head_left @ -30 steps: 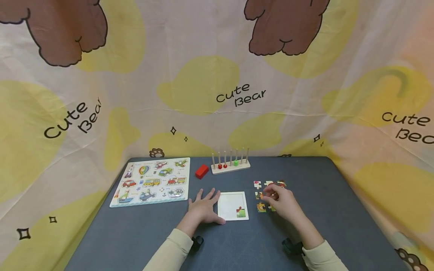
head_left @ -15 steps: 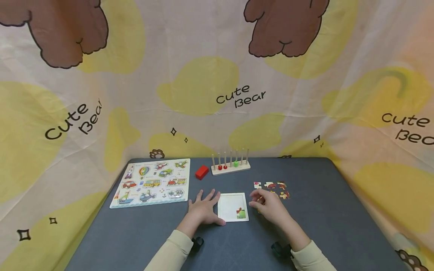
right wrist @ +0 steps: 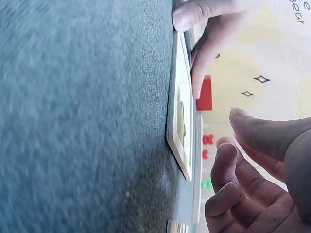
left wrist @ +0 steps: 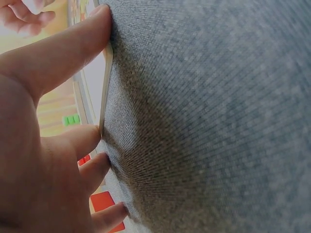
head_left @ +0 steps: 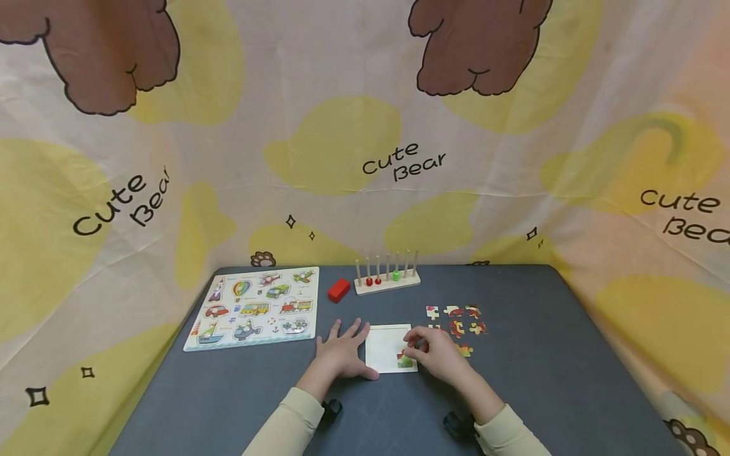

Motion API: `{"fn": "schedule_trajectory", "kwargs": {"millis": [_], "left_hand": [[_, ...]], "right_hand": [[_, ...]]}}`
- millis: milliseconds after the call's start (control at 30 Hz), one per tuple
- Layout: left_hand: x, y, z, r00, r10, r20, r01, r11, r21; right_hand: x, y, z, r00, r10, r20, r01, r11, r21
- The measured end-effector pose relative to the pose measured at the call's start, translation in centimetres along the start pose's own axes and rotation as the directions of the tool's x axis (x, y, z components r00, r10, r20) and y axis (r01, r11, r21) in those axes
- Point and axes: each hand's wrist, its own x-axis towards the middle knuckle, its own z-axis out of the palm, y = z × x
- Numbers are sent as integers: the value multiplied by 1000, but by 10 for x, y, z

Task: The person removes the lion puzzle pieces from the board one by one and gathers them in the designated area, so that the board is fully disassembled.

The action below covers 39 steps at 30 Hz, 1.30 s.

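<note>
In the head view my left hand point(head_left: 342, 353) lies with fingers spread at the left side of a small white puzzle tray point(head_left: 379, 345). Its thumb and index fingertip touch the tray's edge, as the left wrist view also shows. One green-and-red jigsaw piece point(head_left: 404, 361) is in the tray's lower right corner. Close over that piece is my right hand point(head_left: 438, 356), fingers bent. The right wrist view shows its thumb point(right wrist: 250, 128) and index finger apart, with nothing visible between them. Several loose jigsaw pieces point(head_left: 457, 327) lie in rows to the right, some hidden by this hand.
A large vehicle picture board point(head_left: 256, 308) lies at the back left. Beside it is a red block point(head_left: 339, 290), then a wooden peg rack point(head_left: 388, 283) with red and green beads. A printed cloth point(head_left: 331, 145) hangs behind the table point(head_left: 547, 354).
My right hand has moved left from the loose pieces to the tray's lower right corner. The left hand has stayed in place at the tray.
</note>
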Motion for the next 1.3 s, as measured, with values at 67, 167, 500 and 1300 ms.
{"fn": "schedule_trajectory", "kwargs": {"millis": [67, 167, 500, 1300], "left_hand": [[0, 0, 0, 1000, 2, -3, -2, 1000, 3], [0, 0, 0, 1000, 3, -7, -3, 1000, 5], [1, -1, 1, 1000, 5, -11, -5, 1000, 1], [1, -1, 2, 1000, 1, -12, -1, 1000, -5]], "right_hand": [[1, 0, 2, 1000, -11, 14, 11, 1000, 7], [1, 0, 6, 999, -30, 27, 29, 1000, 11], [2, -1, 12, 999, -25, 43, 28, 997, -75], [2, 1, 14, 996, 24, 83, -18, 997, -72]]}}
